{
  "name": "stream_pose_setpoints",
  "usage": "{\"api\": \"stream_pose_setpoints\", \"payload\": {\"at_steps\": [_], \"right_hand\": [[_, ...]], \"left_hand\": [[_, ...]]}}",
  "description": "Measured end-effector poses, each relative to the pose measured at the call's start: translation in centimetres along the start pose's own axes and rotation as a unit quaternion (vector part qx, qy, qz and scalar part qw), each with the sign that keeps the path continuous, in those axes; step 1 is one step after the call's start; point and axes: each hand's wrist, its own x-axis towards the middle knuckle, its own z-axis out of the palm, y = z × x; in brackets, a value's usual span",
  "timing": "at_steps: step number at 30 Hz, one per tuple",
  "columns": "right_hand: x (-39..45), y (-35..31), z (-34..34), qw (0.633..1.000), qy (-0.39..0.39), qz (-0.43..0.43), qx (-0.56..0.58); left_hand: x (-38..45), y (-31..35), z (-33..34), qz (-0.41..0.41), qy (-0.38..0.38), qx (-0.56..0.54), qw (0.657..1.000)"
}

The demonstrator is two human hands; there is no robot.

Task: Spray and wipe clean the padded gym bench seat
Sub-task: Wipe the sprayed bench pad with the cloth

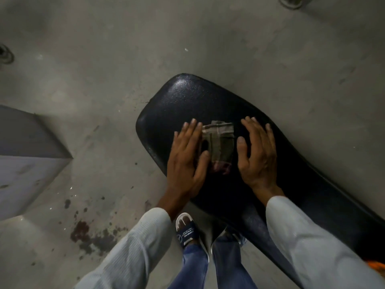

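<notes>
The black padded bench seat (179,101) runs from the middle of the view down to the lower right, its surface shiny. A small folded checked cloth (220,142) lies on the seat between my two hands. My left hand (187,155) lies flat with straight fingers on the cloth's left edge, thumb touching it. Just right of the cloth, my right hand (258,155) lies flat on the seat, fingers spread. No spray bottle is in view.
Grey concrete floor (104,80) surrounds the bench, with dark stains (83,232) at the lower left. A grey slab or ramp (27,159) juts in from the left edge. My feet in sandals (187,232) stand by the seat's near edge. An orange patch (377,265) shows at the lower right.
</notes>
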Motion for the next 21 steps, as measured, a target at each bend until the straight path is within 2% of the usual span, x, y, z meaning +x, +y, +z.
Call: {"api": "stream_pose_setpoints", "payload": {"at_steps": [2,4,6,11,14,17,21], "right_hand": [[-0.9,-2.6,0.1,0.998,-0.014,-0.051,-0.040],[-2.2,-5.3,1.3,0.986,-0.082,-0.124,-0.071],[-2.1,-6.5,2.8,0.974,-0.128,-0.158,-0.096],[2.1,-3.1,3.4,0.973,-0.121,-0.120,-0.158],[1.3,-0.8,1.5,0.983,-0.091,-0.015,-0.161],[-4.2,-1.9,-0.3,0.984,-0.042,0.076,-0.153],[-8.9,-5.5,1.5,0.988,-0.094,0.022,-0.124]], "left_hand": [[0.4,-1.4,0.1,-0.023,0.009,0.028,0.999],[0.3,-2.7,0.5,-0.012,-0.001,0.058,0.998],[0.2,-3.4,1.0,0.004,-0.006,0.077,0.997],[0.1,-3.6,1.7,0.010,0.030,0.118,0.993],[0.2,-3.4,1.6,0.011,0.040,0.130,0.991],[0.2,-3.2,1.2,0.006,0.030,0.124,0.992],[0.3,-3.6,1.3,0.008,0.031,0.121,0.992]]}}
